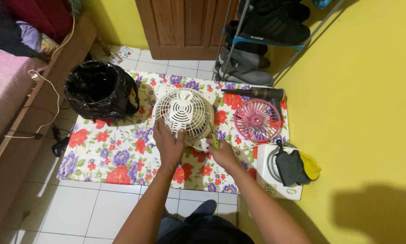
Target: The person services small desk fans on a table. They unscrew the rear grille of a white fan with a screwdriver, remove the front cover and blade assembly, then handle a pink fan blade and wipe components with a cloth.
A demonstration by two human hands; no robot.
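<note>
Nearest to us, at the bottom edge, a dark-clothed knee (198, 221) over white floor tiles (76, 212), with both our forearms reaching away from it.

Left hand (169, 144): palm down, fingers spread and curled over the near rim of the white fan grille (184, 113), gripping it.

Right hand (222, 154): fingers closed around a small yellow-green tool (215, 142), its tip touching the near right edge of the grille; we cannot tell what kind of tool it is.

White fan grille: domed cage, lying at the centre of the floral mat (108, 153), slightly toward its far side.

Floral mat: white sheet with red and purple flowers, spread flat on the tiles.

Pink fan blade (257, 119): round, lying flat on the mat, just right of the grille and apart from it.

Black handheld blower (257, 93): at the far right corner of the mat, beyond the pink blade.

Black rubbish bag (99, 90): open-mouthed, at the far left corner of the mat.

White fan base (275, 185): near right, against the yellow wall (361, 113), with a dark cloth (289, 166) and a yellow cloth (312, 167) lying on it.

Shoe rack (261, 40): far right, holding dark shoes, beside a wooden door (185, 22).

Bed (8, 77): far left, pink cover, white cable (49, 97) trailing down its wooden side.
</note>
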